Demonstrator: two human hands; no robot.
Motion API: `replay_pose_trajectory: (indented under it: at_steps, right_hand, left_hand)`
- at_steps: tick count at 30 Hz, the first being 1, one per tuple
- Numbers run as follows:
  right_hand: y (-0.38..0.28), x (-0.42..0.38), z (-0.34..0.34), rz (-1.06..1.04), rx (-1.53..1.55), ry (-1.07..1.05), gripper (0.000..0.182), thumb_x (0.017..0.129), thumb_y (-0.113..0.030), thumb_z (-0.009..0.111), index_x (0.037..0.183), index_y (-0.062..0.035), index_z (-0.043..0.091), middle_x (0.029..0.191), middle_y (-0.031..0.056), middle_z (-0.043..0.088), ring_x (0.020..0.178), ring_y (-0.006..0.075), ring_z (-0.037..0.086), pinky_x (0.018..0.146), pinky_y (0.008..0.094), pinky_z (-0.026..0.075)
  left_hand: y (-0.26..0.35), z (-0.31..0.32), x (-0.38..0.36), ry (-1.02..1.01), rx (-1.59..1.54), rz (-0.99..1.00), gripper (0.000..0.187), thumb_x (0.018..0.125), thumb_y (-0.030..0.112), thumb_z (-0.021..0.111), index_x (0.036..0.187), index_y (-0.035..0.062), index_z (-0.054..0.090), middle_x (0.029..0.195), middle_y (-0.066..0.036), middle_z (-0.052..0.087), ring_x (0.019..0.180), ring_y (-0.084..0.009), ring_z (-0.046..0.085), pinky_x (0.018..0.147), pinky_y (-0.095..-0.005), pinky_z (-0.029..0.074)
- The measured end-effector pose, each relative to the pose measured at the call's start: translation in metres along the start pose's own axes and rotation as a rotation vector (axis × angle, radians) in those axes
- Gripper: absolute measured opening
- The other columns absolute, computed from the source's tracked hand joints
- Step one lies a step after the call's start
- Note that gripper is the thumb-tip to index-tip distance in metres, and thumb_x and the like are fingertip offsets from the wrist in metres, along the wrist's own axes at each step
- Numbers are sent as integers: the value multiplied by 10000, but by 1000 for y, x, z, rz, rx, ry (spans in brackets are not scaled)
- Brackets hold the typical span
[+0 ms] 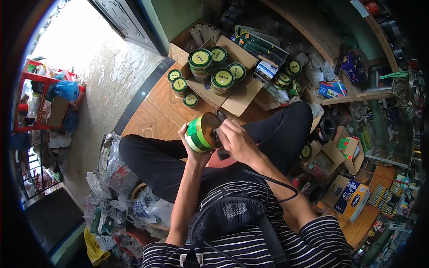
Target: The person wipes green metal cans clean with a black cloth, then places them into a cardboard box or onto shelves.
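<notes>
My left hand (195, 153) is wrapped round a paint can (199, 133) with a green and yellow label, held tilted on its side above my crossed legs. The can's brownish round end faces right. Against that end my right hand (235, 139) is closed on a dark object (222, 154), which shows above and below the fingers; its kind is hard to make out. In front of my legs stands an open cardboard box (243, 96) with several similar cans, such as a can with a yellow PAKA lid (222, 77).
Small cans (179, 85) stand on the tiled floor (149, 117) left of the box. Plastic bags (134, 207) are heaped at my left. Cartons (346, 196) and shelves of goods lie to the right. An open doorway (89, 40) is at the upper left.
</notes>
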State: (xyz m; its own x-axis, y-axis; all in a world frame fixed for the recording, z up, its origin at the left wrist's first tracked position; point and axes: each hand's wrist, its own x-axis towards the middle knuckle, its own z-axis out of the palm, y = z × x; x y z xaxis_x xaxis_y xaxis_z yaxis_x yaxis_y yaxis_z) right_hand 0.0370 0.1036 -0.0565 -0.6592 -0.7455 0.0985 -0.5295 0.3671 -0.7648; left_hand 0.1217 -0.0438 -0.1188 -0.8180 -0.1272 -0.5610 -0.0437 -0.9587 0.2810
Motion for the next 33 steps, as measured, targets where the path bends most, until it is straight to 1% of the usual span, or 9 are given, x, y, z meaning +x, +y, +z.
replay_pose_trajectory:
  at_steps: [4, 10, 12, 16, 17, 19, 24, 28, 33]
  right_hand:
    - [-20, -4, -9, -59, 113, -74, 160, 1009, -109, 575, 923, 26, 573, 925, 169, 540, 891, 367, 559, 804, 482, 460]
    - [-27, 18, -6, -158, 89, 65, 189, 1043, -166, 545, 966, 4, 575, 947, 163, 541, 914, 356, 555, 830, 469, 458]
    - [-20, 27, -3, -163, 63, 117, 187, 1045, -173, 544, 981, 0, 572, 958, 162, 549, 923, 359, 558, 842, 472, 456]
    - [16, 29, 8, -103, -66, 179, 131, 1028, -109, 557, 995, 17, 550, 983, 175, 553, 962, 380, 562, 847, 463, 469]
    - [20, 27, 6, -86, -64, 155, 106, 1008, -85, 571, 1004, 20, 554, 990, 180, 548, 971, 383, 561, 845, 456, 469]
    - [23, 16, 3, -85, -49, 73, 98, 998, -76, 575, 990, 20, 558, 978, 181, 547, 965, 381, 561, 843, 452, 467]
    - [11, -10, 1, -68, 165, -44, 129, 993, -87, 580, 927, 21, 553, 901, 165, 542, 897, 374, 542, 822, 447, 457]
    - [3, -13, -3, -77, 265, 18, 204, 1050, -143, 537, 917, 12, 539, 880, 147, 515, 845, 339, 526, 787, 418, 439]
    - [10, 2, 2, -85, 133, 271, 185, 1063, -128, 498, 939, 7, 525, 915, 160, 532, 887, 338, 554, 822, 405, 453]
  left_hand:
    - [-4, 10, -4, 131, -43, -29, 666, 907, 723, 480, 1147, 130, 665, 916, -55, 721, 721, -195, 702, 423, -335, 492]
    - [-8, 3, -3, -27, -88, 7, 684, 939, 688, 486, 1205, 86, 671, 1044, -80, 737, 930, -226, 711, 845, -361, 584]
    - [-7, 9, -4, -4, -115, -22, 685, 941, 688, 483, 1206, 84, 670, 1056, -85, 735, 948, -228, 711, 856, -362, 583]
    - [-2, -11, -6, -135, 1, -17, 670, 942, 707, 444, 1205, 122, 635, 975, -51, 716, 741, -214, 701, 508, -349, 534]
    - [1, -13, -6, -200, -46, -13, 714, 923, 709, 471, 1264, 104, 633, 1102, -77, 723, 966, -226, 707, 751, -396, 598]
    - [-2, -14, -3, -58, -2, 51, 703, 922, 705, 479, 1264, 111, 635, 1094, -68, 722, 941, -224, 709, 724, -375, 594]
    - [-1, 5, -2, 121, 139, 104, 596, 950, 689, 461, 1142, 147, 621, 889, -40, 701, 657, -183, 696, 393, -301, 456]
    - [-5, 15, -3, 109, 153, 2, 528, 961, 661, 478, 1110, 171, 607, 867, -10, 665, 669, -154, 666, 444, -305, 491]
    - [-14, 4, 6, -55, 164, 26, 591, 987, 635, 484, 1268, 128, 596, 1095, -73, 698, 961, -199, 694, 815, -370, 583]
